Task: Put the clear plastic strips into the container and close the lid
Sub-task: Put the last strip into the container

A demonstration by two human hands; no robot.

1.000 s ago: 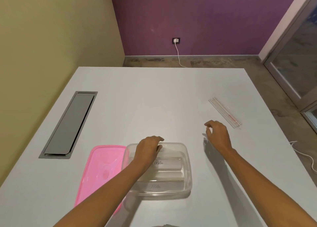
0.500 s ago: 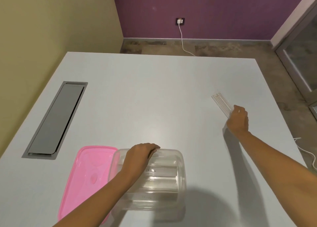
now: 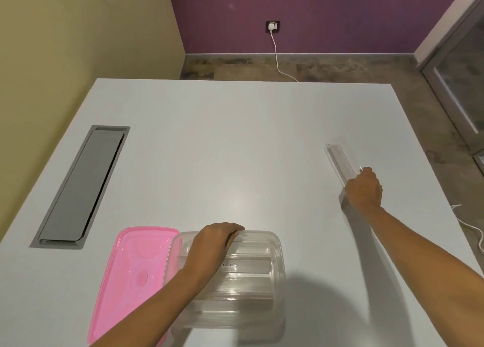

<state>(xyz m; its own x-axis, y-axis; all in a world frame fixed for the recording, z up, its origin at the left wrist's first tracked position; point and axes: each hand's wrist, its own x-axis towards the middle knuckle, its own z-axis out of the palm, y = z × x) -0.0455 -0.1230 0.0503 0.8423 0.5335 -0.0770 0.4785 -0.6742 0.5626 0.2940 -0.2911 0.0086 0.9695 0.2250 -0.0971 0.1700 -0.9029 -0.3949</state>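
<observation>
A clear plastic container (image 3: 262,289) stands open near the front of the white table (image 3: 235,150), with clear strips lying inside it. My left hand (image 3: 212,244) rests on its far rim, fingers curled over the edge. The pink lid (image 3: 131,273) lies flat against the container's left side. At the right, my right hand (image 3: 364,189) grips the near end of a clear plastic strip (image 3: 339,158); the strip's far end tilts up off the table.
A grey cable hatch (image 3: 83,187) is set into the table at the left. The table's right edge runs close to my right hand. A white cable (image 3: 471,229) lies on the floor at the right, and a glass door (image 3: 461,66) stands beyond.
My right hand reached right to the strip, closed on its near end and tilted it up. My left hand stayed on the container's rim. The camera view tilted down.
</observation>
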